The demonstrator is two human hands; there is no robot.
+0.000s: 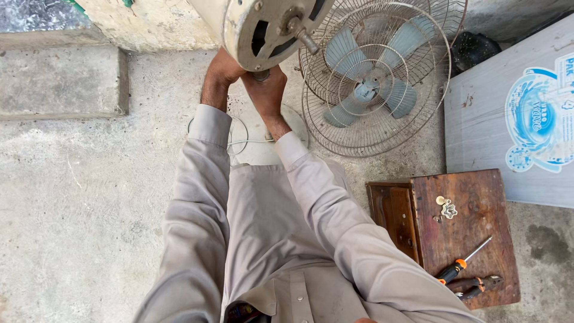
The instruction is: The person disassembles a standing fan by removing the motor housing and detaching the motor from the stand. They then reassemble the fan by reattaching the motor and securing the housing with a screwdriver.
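Beneath the fan motor (pixel 263 30), 2 hands (pixel 222 72) (pixel 266 90), finger grip unclear, wire guard with blades (pixel 373 78) right, screwdriver (pixel 463 263) on wooden box (pixel 472 230).

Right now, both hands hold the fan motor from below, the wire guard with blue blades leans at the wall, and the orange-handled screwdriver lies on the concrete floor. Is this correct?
Not quite. The head view shows the orange-handled screwdriver lying on the brown wooden box, beside the pliers, not on the concrete floor. The rest is right: the left hand and right hand hold the fan motor from below, and the wire guard with blue blades leans at the wall.
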